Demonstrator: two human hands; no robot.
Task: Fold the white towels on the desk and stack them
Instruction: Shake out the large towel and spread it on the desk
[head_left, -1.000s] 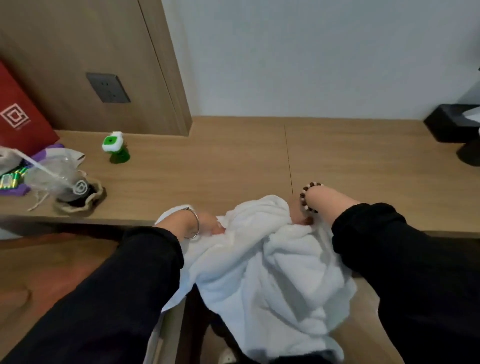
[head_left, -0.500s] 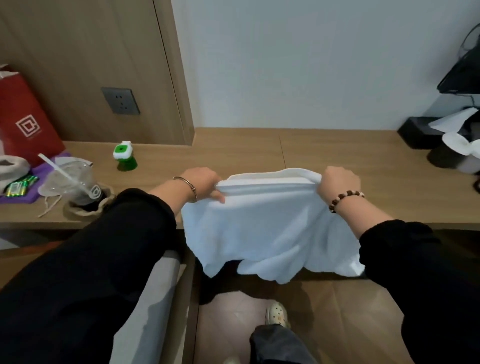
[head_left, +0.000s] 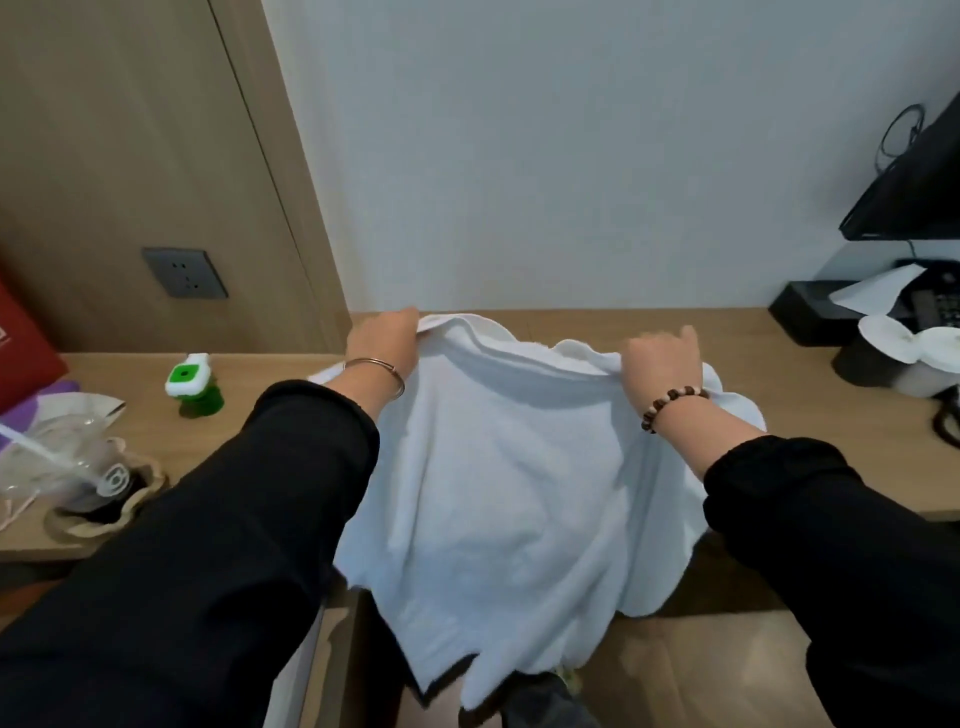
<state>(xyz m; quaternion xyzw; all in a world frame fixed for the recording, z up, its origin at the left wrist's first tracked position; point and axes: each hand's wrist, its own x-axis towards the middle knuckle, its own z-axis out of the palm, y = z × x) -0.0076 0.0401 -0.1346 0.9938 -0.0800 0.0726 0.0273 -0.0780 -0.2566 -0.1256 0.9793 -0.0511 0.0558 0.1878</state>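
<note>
Setting: long light-wood desk (head_left: 789, 400) against a plain white wall (head_left: 571, 156), with a wood-grain wall panel (head_left: 119, 156) in the upper left of the frame carrying a dark grey power socket (head_left: 184, 273).

Item 1: large white terry towel (head_left: 509, 493), centre of frame. Its top edge is lifted over the desk; the rest drapes down past the desk's front edge, and the bottom hem hangs loose at the lower centre.

Item 2: left hand (head_left: 387, 338), thin metal bangle at the wrist, fingers curled round the towel's upper left edge.

Item 3: right hand (head_left: 660, 358), brown-and-white bead bracelet at the wrist, clenched on the towel's upper right edge. Both arms are in black sleeves.

Left of frame, on the desk: small green bottle with white cap (head_left: 193, 387), clear plastic cup with straw (head_left: 78, 467), red paper bag (head_left: 21, 353).

Right of frame: black box (head_left: 815, 312) with white paper.
</note>
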